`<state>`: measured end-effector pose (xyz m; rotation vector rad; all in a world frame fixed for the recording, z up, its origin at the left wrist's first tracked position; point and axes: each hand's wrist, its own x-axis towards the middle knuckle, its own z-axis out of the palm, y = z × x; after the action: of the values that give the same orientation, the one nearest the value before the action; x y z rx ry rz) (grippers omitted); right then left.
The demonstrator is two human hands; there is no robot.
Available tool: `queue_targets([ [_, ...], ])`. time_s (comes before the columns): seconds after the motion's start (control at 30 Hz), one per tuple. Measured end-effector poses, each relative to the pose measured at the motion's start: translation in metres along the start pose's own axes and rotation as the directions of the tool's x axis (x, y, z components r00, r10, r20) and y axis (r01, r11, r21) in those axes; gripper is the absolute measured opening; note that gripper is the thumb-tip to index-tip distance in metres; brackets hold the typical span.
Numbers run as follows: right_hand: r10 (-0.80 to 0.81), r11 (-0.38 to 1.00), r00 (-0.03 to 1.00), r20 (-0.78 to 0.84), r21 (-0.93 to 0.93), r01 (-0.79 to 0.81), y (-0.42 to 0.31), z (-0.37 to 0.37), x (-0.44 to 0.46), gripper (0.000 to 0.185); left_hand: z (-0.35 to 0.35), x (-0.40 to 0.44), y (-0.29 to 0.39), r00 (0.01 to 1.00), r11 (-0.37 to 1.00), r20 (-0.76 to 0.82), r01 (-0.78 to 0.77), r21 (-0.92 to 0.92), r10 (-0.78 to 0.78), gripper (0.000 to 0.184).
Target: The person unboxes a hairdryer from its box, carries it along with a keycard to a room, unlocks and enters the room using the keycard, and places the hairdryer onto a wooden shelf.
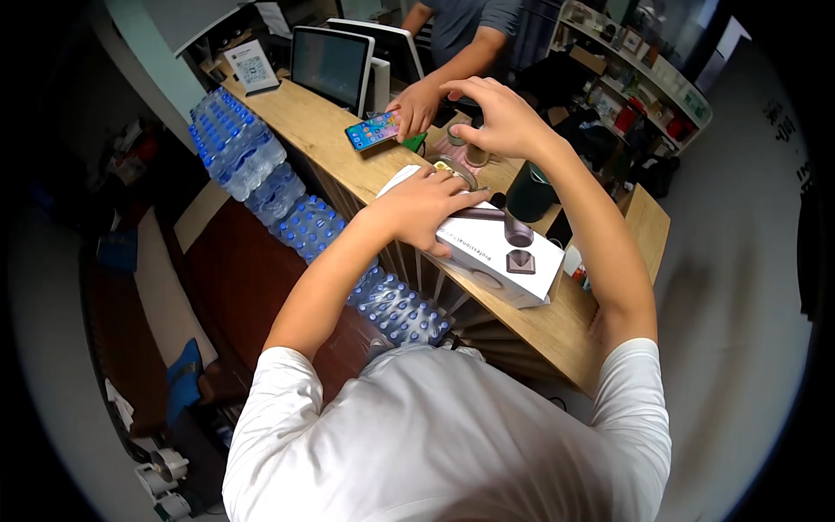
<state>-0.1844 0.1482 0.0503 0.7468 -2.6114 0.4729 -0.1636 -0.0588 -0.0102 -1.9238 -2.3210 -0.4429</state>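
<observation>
A white carton (500, 252) printed with a dark hair-dryer picture and the word "Professional" lies on the wooden counter. My left hand (424, 204) rests on the carton's far-left end, fingers spread over the top and the thumb near its front edge. Raised above the counter, my right hand (500, 113) has its fingers curved and the thumb apart, with nothing seen between them. Below that hand stand a dark green cylindrical container (531, 193) and a small jar (477, 155). Part of the carton's top is hidden under my left hand.
Across the counter (330, 143), another person's hand (416, 106) touches a lit smartphone (374, 130). A monitor (330, 70) and a QR-code stand (252, 68) are further left. Packs of water bottles (309, 228) are stacked along the counter's side.
</observation>
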Motion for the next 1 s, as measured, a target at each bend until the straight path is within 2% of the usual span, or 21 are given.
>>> queue_targets([
  [0.07,-0.112,0.993,0.993,0.039,-0.021,0.113,0.008,0.026,0.027,0.057,-0.005,-0.008,0.012,0.991,0.988,0.084,0.092,0.122,-0.103,0.087],
  [0.13,-0.279,0.958,0.955,0.103,-0.034,0.284,0.007,0.048,0.048,0.060,-0.012,-0.028,0.024,0.981,0.972,0.065,0.169,0.164,-0.181,0.084],
  [0.17,-0.298,0.953,0.947,0.122,-0.015,0.302,0.003,0.063,0.056,0.060,-0.020,-0.046,0.035,0.973,0.962,0.055,0.210,0.172,-0.223,0.082],
  [0.23,-0.405,0.893,0.874,0.268,-0.091,0.442,-0.003,0.091,0.074,0.067,-0.030,-0.090,0.056,0.944,0.932,-0.086,0.329,0.149,-0.320,0.078],
  [0.27,-0.394,0.888,0.863,0.317,-0.112,0.446,-0.004,0.111,0.084,0.082,-0.031,-0.115,0.065,0.903,0.902,-0.129,0.422,0.089,-0.410,0.079],
  [0.3,-0.409,0.883,0.853,0.326,-0.094,0.459,-0.004,0.133,0.093,0.082,-0.031,-0.141,0.075,0.854,0.863,-0.165,0.504,0.030,-0.494,0.081],
  [0.37,-0.354,0.800,0.793,0.497,-0.279,0.532,-0.003,0.171,0.114,0.100,-0.015,-0.194,0.087,0.715,0.734,-0.175,0.670,-0.108,-0.677,0.078],
  [0.4,-0.334,0.767,0.739,0.585,-0.287,0.574,-0.006,0.184,0.124,0.109,-0.005,-0.221,0.093,0.642,0.665,-0.174,0.718,-0.207,-0.747,0.077],
  [0.43,-0.340,0.764,0.730,0.593,-0.278,0.582,-0.006,0.192,0.133,0.109,0.010,-0.246,0.100,0.565,0.586,-0.164,0.749,-0.310,-0.809,0.077],
  [0.5,-0.078,0.769,0.583,0.809,-0.324,0.552,-0.008,0.208,0.140,0.112,0.036,-0.293,0.123,0.314,0.316,-0.089,0.813,-0.489,-0.945,0.080],
  [0.53,-0.030,0.804,0.525,0.850,-0.292,0.519,-0.005,0.209,0.143,0.112,0.052,-0.317,0.134,0.228,0.236,-0.081,0.817,-0.526,-0.970,0.081],
  [0.6,-0.077,0.911,0.524,0.848,-0.154,0.383,0.008,0.209,0.145,0.110,0.083,-0.363,0.146,0.093,0.113,-0.065,0.780,-0.616,-0.994,0.081],
  [0.63,-0.085,0.950,0.530,0.844,-0.092,0.298,0.015,0.210,0.145,0.109,0.095,-0.387,0.147,0.088,0.101,-0.053,0.762,-0.640,-0.995,0.080],
  [0.67,-0.154,0.951,0.559,0.815,-0.032,0.307,0.025,0.214,0.147,0.107,0.110,-0.410,0.143,0.082,0.069,-0.017,0.687,-0.723,-0.997,0.081],
  [0.73,-0.138,0.969,0.553,0.822,-0.002,0.246,0.029,0.214,0.144,0.105,0.127,-0.452,0.130,0.100,0.027,0.043,0.605,-0.796,-0.994,0.081],
  [0.77,-0.132,0.981,0.553,0.823,0.027,0.193,0.029,0.211,0.143,0.104,0.133,-0.471,0.117,0.095,-0.048,0.102,0.455,-0.889,-0.990,0.083],
  [0.8,-0.103,0.985,0.548,0.830,0.011,0.170,0.024,0.209,0.135,0.104,0.139,-0.493,0.107,0.100,-0.138,0.174,0.293,-0.946,-0.980,0.085],
  [0.83,-0.024,0.997,0.578,0.816,-0.025,0.077,0.015,0.202,0.127,0.103,0.147,-0.517,0.095,0.130,-0.138,0.182,0.289,-0.947,-0.975,0.085],
  [0.87,0.061,0.998,0.599,0.799,-0.062,-0.019,0.005,0.196,0.119,0.101,0.154,-0.543,0.082,0.142,-0.143,0.173,0.203,-0.969,-0.975,0.086],
  [0.93,0.133,0.987,0.586,0.799,-0.052,-0.153,-0.012,0.201,0.104,0.101,0.147,-0.580,0.053,0.188,-0.162,0.157,-0.007,-0.987,-0.970,0.088],
  [1.0,0.222,0.952,0.550,0.805,-0.057,-0.301,-0.033,0.199,0.104,0.103,0.149,-0.629,0.028,0.194,-0.243,0.217,-0.117,-0.963,-0.957,0.089],
])
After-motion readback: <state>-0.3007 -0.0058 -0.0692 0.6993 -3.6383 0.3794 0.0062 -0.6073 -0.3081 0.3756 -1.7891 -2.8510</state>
